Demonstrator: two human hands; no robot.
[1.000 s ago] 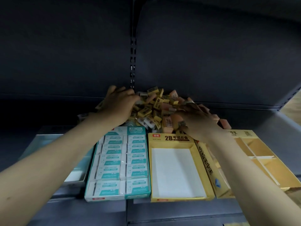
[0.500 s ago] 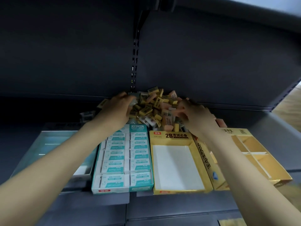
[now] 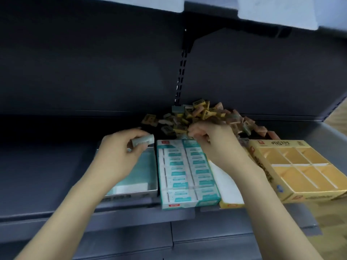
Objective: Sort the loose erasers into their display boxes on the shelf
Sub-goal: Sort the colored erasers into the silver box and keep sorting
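The left hand (image 3: 120, 147) pinches a single grey-green eraser (image 3: 143, 140) between thumb and fingertips, holding it above the far end of the grey tray-like box (image 3: 150, 191) at the left of the row. That box looks nearly bare inside, with only a pale block lying toward its near end. The right hand (image 3: 212, 141) is curled, knuckles up, at the near edge of the heap of loose erasers (image 3: 199, 117); its fingers appear closed around something small, but what they hold cannot be made out (motion blur and the hand itself hide it).

Outward from the hands, 4 display boxes sit side by side along the shelf (image 3: 56, 166). The teal box (image 3: 187, 169), just right of the grey one, is already packed with 2 neat columns of white-and-teal erasers. The yellow box (image 3: 231, 201) next to it shows a bare white floor, and the divided yellow box (image 3: 300, 164) at the far right has all its visible compartments vacant.

By my reading, only 1 box is done and the job is at an early stage: the heap against the back panel is still large, with yellow, pink and grey pieces mixed together.
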